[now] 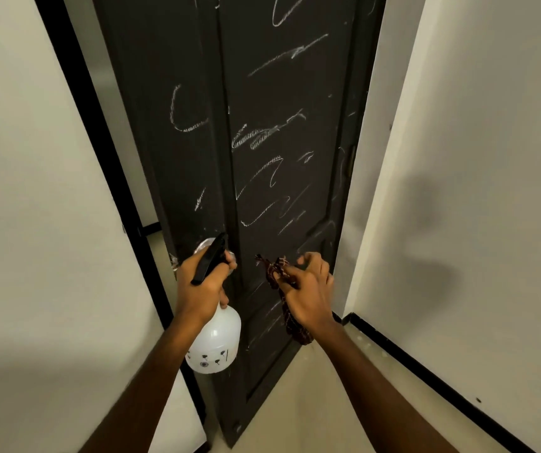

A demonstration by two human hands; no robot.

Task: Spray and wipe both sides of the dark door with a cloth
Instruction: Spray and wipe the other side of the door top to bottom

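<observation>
The dark door (288, 103) stands open in front of me, its panel covered with white chalk scribbles. My left hand (202, 287) grips the black trigger head of a white spray bottle (217, 341), held close to the door's left side, nozzle toward the door. My right hand (308, 289) holds a dark patterned cloth (290, 317) near the door's lower panel; the cloth hangs down below the hand. A round silver door knob (204, 244) is partly hidden behind the bottle's trigger.
A white wall (478, 191) with a black skirting board (426, 374) closes in on the right. The black door frame (105, 152) and another white wall stand on the left. Pale floor (311, 403) shows below the door.
</observation>
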